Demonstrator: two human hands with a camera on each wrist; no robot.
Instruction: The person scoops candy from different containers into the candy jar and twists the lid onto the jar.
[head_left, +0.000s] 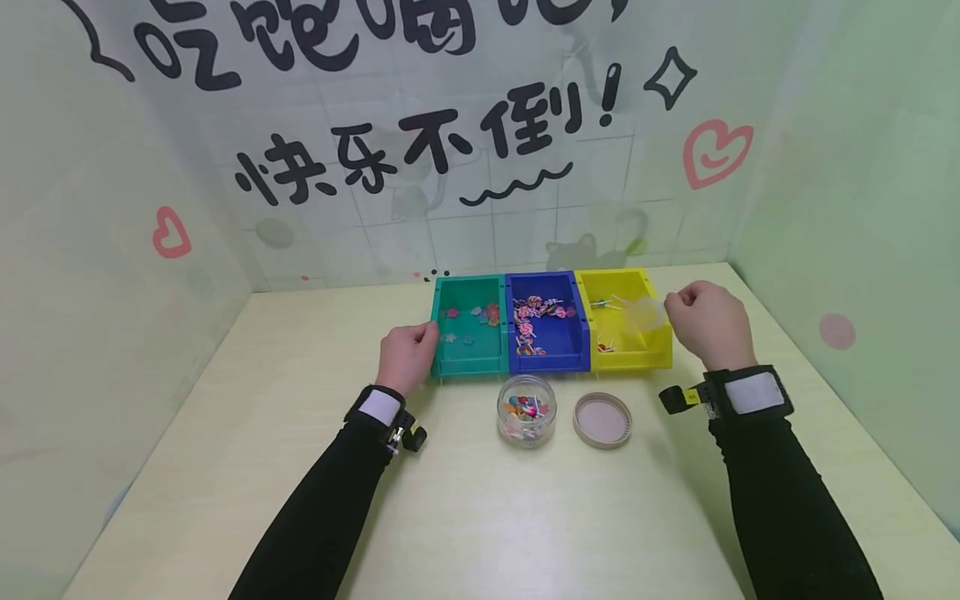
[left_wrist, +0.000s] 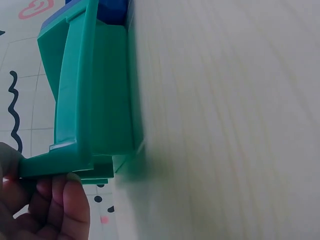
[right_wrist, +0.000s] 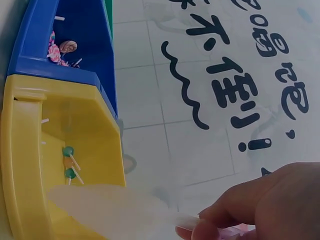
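Observation:
My left hand pinches the left wall of the green bin, with the thumb on one side of its edge and the fingers on the other. On the right, my right hand grips the handle of a translucent spoon. The spoon's wide bowl hangs over the yellow bin and looks empty. Small lollipops with green and orange heads lie in that bin. In the green bin are small star- and flower-like pieces. Swirled pink lollipops lie in the blue bin between them.
An uncovered clear jar with colourful small pieces inside stands before the blue bin. Its round lid lies just right of it on the pale table. Behind the bins rises a printed backdrop, with panels at both sides.

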